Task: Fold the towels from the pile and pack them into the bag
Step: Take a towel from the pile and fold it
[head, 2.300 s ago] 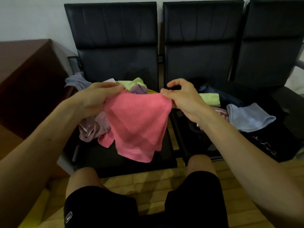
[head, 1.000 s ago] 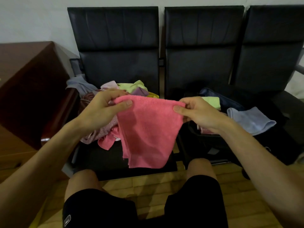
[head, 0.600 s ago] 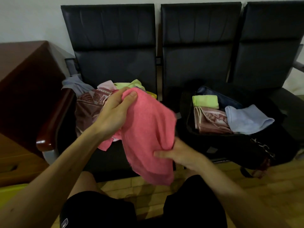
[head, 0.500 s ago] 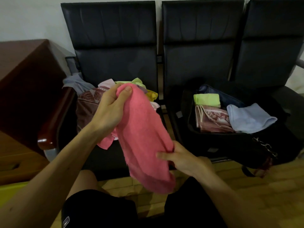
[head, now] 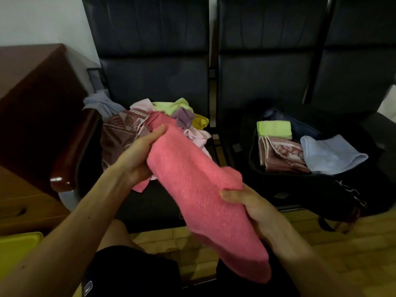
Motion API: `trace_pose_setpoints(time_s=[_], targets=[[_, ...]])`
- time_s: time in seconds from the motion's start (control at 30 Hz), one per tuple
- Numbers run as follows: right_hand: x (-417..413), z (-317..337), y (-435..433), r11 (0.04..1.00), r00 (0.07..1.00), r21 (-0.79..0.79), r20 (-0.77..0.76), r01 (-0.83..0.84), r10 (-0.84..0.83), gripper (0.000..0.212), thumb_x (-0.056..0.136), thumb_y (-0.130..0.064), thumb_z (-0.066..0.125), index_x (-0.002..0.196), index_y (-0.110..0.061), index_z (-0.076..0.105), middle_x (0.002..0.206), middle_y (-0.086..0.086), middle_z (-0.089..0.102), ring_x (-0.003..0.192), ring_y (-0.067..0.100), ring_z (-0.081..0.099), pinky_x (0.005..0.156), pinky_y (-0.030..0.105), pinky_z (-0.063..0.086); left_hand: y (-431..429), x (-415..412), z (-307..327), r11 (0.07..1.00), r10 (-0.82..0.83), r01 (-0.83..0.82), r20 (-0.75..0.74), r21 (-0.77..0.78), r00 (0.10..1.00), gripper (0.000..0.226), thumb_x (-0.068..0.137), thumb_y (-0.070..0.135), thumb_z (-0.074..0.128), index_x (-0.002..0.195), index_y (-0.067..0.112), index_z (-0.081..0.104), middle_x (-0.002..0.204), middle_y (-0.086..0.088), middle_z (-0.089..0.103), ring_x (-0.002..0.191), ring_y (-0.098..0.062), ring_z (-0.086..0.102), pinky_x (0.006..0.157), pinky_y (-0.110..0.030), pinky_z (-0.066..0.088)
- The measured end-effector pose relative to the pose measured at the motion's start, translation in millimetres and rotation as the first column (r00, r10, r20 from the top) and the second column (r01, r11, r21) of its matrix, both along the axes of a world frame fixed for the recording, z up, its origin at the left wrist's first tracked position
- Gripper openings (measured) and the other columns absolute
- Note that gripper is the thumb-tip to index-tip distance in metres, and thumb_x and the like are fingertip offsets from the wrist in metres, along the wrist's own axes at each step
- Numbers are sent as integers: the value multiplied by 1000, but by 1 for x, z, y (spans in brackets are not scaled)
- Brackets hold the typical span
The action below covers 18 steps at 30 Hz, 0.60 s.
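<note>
Fuzzy pink towel (head: 199, 189), folded into a long band, slants across mid-frame. The left hand (head: 139, 155) wraps its fingers round the upper end; the right hand (head: 250, 202) pinches the right edge. The crumpled pile (head: 162, 116) lies behind, and the open black bag (head: 321, 185) sits at the right on the bench (head: 150, 202).

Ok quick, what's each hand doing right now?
Left hand: closed, gripping the upper end of the pink towel.
Right hand: closed, pinching the same towel lower down.

Pink towel (head: 199, 189) — now half-width, slantwise
</note>
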State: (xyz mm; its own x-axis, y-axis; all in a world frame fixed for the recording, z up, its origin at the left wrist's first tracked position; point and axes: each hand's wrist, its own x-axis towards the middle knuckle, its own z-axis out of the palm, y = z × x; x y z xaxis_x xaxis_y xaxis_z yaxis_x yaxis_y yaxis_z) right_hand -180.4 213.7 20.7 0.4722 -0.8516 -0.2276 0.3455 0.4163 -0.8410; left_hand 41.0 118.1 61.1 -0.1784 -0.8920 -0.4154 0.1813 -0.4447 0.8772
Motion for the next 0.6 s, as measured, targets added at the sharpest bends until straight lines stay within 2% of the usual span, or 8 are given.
trace_pose_setpoints(time_s=[0.1, 0.23, 0.3, 0.4, 0.43, 0.5, 0.53, 0.6], targets=[[3, 5, -2, 999, 996, 15, 81, 36, -37, 64, 27, -40, 99, 87, -28, 81, 92, 3, 76, 84, 20, 74, 69, 30, 59, 8, -3, -16, 1000, 7, -6, -337, 4, 941, 51, 92, 52, 55, 116, 9, 69, 118, -14, 69, 108, -26, 66, 98, -41, 51], [8, 7, -5, 993, 989, 29, 97, 113, -115, 67, 29, -38, 99, 91, -23, 81, 98, 8, 76, 89, 24, 74, 71, 32, 59, 26, -11, -56, 987, -106, 154, -527, 48, 843, 92, 84, 79, 42, 146, 10, 46, 144, -21, 50, 129, -37, 51, 109, -51, 41], [9, 6, -9, 982, 980, 76, 89, 173, -180, 77, 27, -37, 100, 99, -17, 79, 102, 12, 75, 92, 27, 73, 69, 34, 59, 38, -15, -73, 954, -188, 290, -602, 75, 776, 101, 80, 86, 37, 147, 12, 44, 146, -22, 47, 134, -40, 46, 109, -54, 38], [10, 2, -12, 962, 966, 137, 68, 238, -248, 86, 26, -36, 100, 105, -14, 75, 105, 15, 74, 93, 31, 73, 67, 37, 60, 55, -17, -88, 935, -229, 340, -559, 101, 797, 93, 79, 85, 39, 134, 13, 61, 134, -20, 59, 124, -38, 56, 104, -54, 42], [10, 0, -13, 959, 965, 146, 65, 244, -255, 79, 28, -35, 100, 100, -14, 77, 103, 15, 74, 91, 31, 73, 66, 38, 60, 60, -17, -88, 933, -261, 348, -489, 95, 832, 87, 75, 81, 54, 128, 14, 66, 131, -20, 62, 120, -37, 59, 103, -54, 43], [10, -1, -12, 953, 964, 162, 29, 256, -264, 57, 44, -32, 97, 94, -15, 78, 99, 15, 75, 87, 30, 74, 65, 39, 60, 63, -13, -92, 922, -288, 360, -372, 141, 883, 90, 48, 64, 89, 119, 12, 71, 124, -21, 66, 113, -38, 64, 99, -53, 48], [12, 1, -11, 947, 960, 170, 11, 273, -279, 45, 56, -29, 92, 95, -15, 77, 96, 13, 75, 84, 29, 74, 65, 40, 59, 63, -11, -92, 921, -282, 351, -331, 171, 901, 93, 37, 54, 97, 114, 10, 72, 119, -21, 69, 108, -37, 67, 91, -50, 53], [13, 0, -13, 923, 945, 201, -36, 327, -326, 40, 66, -30, 77, 102, -12, 72, 93, 12, 76, 82, 27, 74, 71, 40, 56, 61, -6, -93, 922, -295, 349, -279, 167, 914, 81, 39, 39, 99, 108, 7, 72, 111, -19, 72, 98, -33, 71, 77, -41, 59]])
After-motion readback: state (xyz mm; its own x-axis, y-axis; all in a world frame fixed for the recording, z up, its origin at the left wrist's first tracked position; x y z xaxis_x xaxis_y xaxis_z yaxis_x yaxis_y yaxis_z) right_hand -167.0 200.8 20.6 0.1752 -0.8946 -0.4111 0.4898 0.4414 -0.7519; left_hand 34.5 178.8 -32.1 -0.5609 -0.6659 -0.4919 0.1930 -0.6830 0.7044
